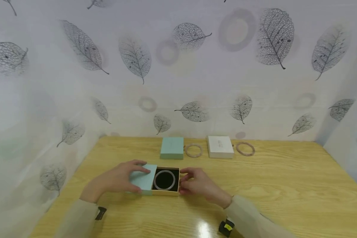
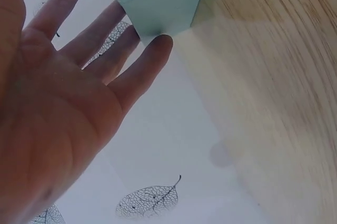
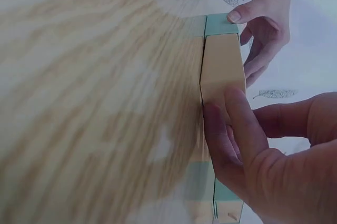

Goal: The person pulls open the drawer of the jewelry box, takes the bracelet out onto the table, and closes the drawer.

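A teal slide box lies partly pulled out: its teal sleeve (image 1: pixel 144 180) is on the left, its tan drawer (image 1: pixel 169 193) on the right. On the drawer's black lining sits a pale round bangle (image 1: pixel 156 185). My left hand (image 1: pixel 116 180) grips the sleeve from the left, thumb at the near side and fingers spread over the top; it also shows in the right wrist view. At the drawer's right end my right hand (image 1: pixel 200 185) holds with bent fingers, thumb and fingertips against the tan end face (image 3: pixel 224 61). What lies between those fingertips is hidden.
Behind stand a second teal box (image 1: pixel 172 148) and a white box (image 1: pixel 220 147), both with lids on. A pale bangle (image 1: pixel 186 154) lies right of the teal one, a pinkish bangle (image 1: pixel 246 154) right of the white one. A leaf-print cloth (image 1: pixel 196 82) hangs behind the wooden table (image 1: pixel 285 185).
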Demonstrator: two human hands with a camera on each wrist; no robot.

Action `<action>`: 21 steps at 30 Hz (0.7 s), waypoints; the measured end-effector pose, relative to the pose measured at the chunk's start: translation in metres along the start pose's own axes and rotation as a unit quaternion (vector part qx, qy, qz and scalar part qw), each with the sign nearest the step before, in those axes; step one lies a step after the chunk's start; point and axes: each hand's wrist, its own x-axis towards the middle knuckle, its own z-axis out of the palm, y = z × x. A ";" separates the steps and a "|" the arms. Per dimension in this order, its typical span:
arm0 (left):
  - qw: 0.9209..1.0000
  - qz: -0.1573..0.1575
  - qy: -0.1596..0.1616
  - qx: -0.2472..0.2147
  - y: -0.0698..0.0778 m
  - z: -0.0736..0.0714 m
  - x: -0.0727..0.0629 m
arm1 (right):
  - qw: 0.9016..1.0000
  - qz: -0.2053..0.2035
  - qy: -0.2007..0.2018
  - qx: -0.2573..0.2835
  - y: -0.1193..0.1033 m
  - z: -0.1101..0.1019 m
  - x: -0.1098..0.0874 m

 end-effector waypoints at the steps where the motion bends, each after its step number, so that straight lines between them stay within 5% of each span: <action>1: 1.000 -0.002 -0.002 -0.003 0.000 -0.001 0.000 | 1.000 0.000 -0.002 -0.001 0.000 0.001 0.001; 8: 1.000 -0.016 -0.001 0.002 0.001 -0.004 -0.002 | 1.000 -0.009 0.010 -0.024 -0.001 0.006 0.005; 11: 1.000 -0.017 0.000 0.000 0.000 -0.004 -0.002 | 0.994 -0.042 0.043 -0.087 -0.005 0.005 0.005; 13: 1.000 -0.015 0.000 -0.003 0.000 -0.003 -0.002 | 0.981 -0.083 0.066 -0.160 -0.008 0.003 0.008; 18: 1.000 -0.014 0.002 -0.007 -0.003 -0.002 -0.001 | 0.924 -0.181 0.089 -0.324 -0.015 0.003 0.019; 21: 1.000 -0.013 0.001 -0.009 -0.004 -0.001 0.000 | 0.907 -0.196 0.074 -0.365 -0.018 0.007 0.027</action>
